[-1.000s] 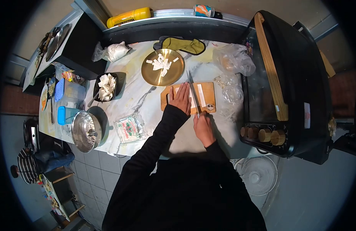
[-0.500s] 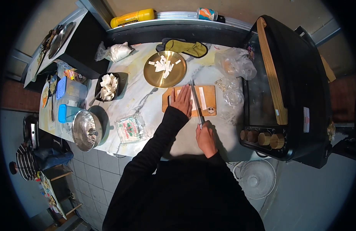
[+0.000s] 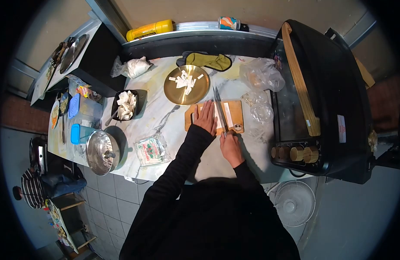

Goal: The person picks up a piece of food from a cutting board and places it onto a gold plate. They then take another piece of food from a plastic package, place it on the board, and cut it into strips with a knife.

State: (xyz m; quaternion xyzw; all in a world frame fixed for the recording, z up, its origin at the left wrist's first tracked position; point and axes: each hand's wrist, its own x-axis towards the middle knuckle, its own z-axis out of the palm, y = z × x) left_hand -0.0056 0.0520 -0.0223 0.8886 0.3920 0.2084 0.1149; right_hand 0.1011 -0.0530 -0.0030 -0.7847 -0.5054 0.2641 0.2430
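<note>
My right hand [image 3: 231, 148] grips the handle of a long knife [image 3: 220, 107], its blade pointing away from me over a wooden cutting board [image 3: 189, 123]. Flat on the board lies my left hand [image 3: 205, 117], fingers stretched out over white, flat material that is mostly hidden beneath them. A white strip [image 3: 228, 114] rests on the board just right of the blade. Behind the board, a gold-coloured plate [image 3: 172, 93] holds several small white pieces [image 3: 185, 81].
A black oven [image 3: 325, 104] borders the right side, near crumpled clear plastic bags [image 3: 260, 76]. To the left are a printed white packet [image 3: 150, 150], a metal bowl [image 3: 100, 154], and a black bowl [image 3: 137, 102] of white chunks. An oven mitt [image 3: 208, 61] lies behind the plate.
The whole view has shifted slightly, so the table sits a little lower in it. The knife handle has moved a little toward the board; my left hand stays flat there.
</note>
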